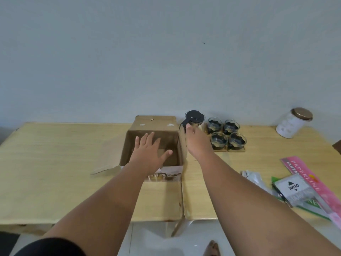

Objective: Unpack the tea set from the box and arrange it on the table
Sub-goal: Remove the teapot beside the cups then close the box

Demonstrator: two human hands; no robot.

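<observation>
The right hand [195,139] curls round the teapot's [194,118] black handle between the box [153,124] and four cups [227,133], so set it down upright and gently while the left hand [149,154], fingers spread over the open box, steadies it.

A home room, it seems: wood-grain tabletop [55,154], bare pale wall [166,52] behind it, stationery packs [295,189] and lidded canister [293,122] on its right end.

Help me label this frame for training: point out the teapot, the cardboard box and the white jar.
teapot [195,116]: head view, on its black lid.
cardboard box [155,123]: head view, on its far flap.
white jar [287,127]: head view, on its white side.
</observation>
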